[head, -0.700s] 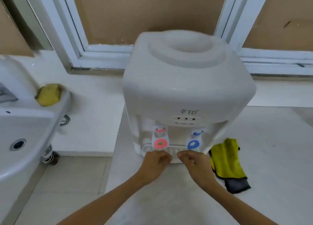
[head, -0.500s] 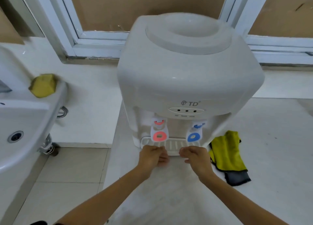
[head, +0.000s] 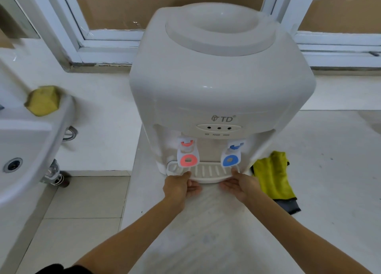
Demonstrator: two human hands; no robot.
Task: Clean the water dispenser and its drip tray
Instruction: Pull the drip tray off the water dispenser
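On the pale stone ledge below the window stood the water dispenser (head: 220,84), white plastic, no bottle fitted, its top well bare. It sat near the ledge's front-left corner, presumably within reach of the basin for rinsing.

Taps: red tap (head: 187,155) on the person's left, blue tap (head: 231,155) on the right, both hanging just above the tray.

Drip tray (head: 210,171): white, slotted, seated in the recess at the dispenser's foot, front lip projecting toward the person. Not yet removed.

Left hand (head: 178,186): at the tray's left front, thumb on the top rim, fingers curled beneath the lip; it gripped the tray.

Right hand (head: 242,186): mirrored at the right front, thumb on the rim under the blue tap, fingers tucked below; likewise gripping the tray. A hold at both ends was judged meant to draw the tray out level, so any standing water would not spill.

Yellow cloth (head: 272,176): lying on the ledge just beside the dispenser's right side, a dark grey layer showing at its near end; placed ready for wiping, by appearance.

Yellow sponge (head: 42,100): resting on the rim of the washbasin (head: 31,141), well apart from the dispenser.
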